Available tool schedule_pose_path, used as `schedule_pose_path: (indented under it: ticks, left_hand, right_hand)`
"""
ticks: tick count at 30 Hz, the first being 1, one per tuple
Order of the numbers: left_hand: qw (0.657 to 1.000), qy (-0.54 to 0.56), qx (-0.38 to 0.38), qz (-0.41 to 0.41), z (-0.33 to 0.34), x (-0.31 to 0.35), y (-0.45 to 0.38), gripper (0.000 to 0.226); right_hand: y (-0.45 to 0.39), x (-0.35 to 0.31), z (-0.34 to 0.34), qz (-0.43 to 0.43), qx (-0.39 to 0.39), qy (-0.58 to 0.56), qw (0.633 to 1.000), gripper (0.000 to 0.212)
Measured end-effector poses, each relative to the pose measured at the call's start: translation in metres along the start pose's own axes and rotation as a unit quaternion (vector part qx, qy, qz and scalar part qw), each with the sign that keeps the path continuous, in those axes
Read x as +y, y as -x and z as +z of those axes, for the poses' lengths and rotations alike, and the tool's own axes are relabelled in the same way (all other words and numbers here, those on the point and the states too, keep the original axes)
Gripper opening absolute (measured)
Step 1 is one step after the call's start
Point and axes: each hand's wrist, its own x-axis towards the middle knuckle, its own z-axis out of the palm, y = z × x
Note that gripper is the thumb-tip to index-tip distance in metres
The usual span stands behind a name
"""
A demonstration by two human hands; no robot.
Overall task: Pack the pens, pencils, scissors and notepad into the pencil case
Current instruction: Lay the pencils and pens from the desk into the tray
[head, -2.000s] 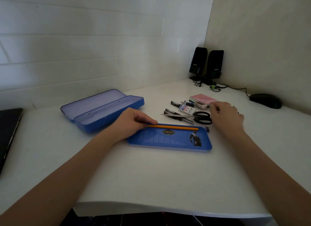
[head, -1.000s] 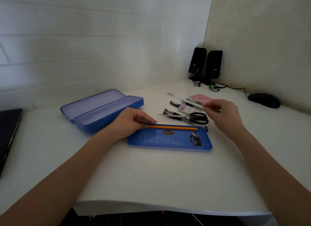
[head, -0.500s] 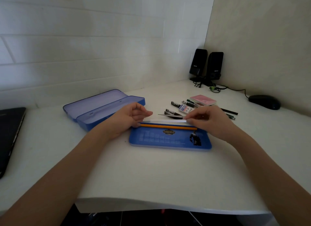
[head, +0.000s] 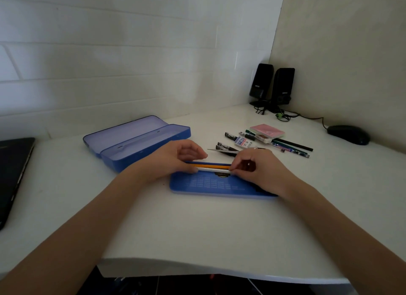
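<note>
A blue tray of the pencil case lies before me with an orange pencil along its far edge. Just in front of the pencil rests a white pen. My right hand pinches the pen's right end; my left hand rests at the tray's left end, its fingers touching the pen and pencil there. The open blue pencil case sits at the back left. Behind my hands lie the scissors, mostly hidden, several pens and pencils, a lead box and a pink notepad.
A dark laptop lies at the left edge. Two black speakers with cables stand in the back corner, and a black mouse sits at the right by the wall. The desk's front edge runs close to me.
My right hand picked a white pen from the pile, carried it left and laid it in the tray beside the orange pencil. My left hand stayed at the tray's left end.
</note>
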Motion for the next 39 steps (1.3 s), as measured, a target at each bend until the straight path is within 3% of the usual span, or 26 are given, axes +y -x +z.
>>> schedule_pose_path:
  ticks: [12,16,20,26,32,39]
  left_hand:
    - [0.999,-0.016,0.024,0.015,0.003,0.000,0.000,0.032]
    - [1.000,-0.017,0.023,0.011,0.003,0.001,0.000,0.032]
    - [1.000,-0.019,0.022,0.010,0.003,0.000,0.000,0.033]
    - [0.999,-0.020,0.025,0.004,0.003,0.002,0.000,0.031]
    - [1.000,-0.015,0.023,0.007,0.003,0.001,0.000,0.031]
    - [1.000,-0.020,0.020,0.001,0.002,0.001,0.000,0.031]
  right_hand:
    - [-0.001,0.004,-0.008,0.011,0.029,0.082,0.996,0.013]
    - [0.007,0.019,-0.037,0.081,0.049,0.081,0.992,0.010]
    - [0.008,0.025,-0.041,0.128,0.013,0.113,0.985,0.007]
    - [0.009,0.019,-0.041,0.112,0.053,0.127,0.984,0.009]
    - [0.010,0.015,-0.041,0.161,0.015,0.183,0.970,0.006]
    - [0.009,0.015,-0.040,0.159,-0.008,0.182,0.970,0.009]
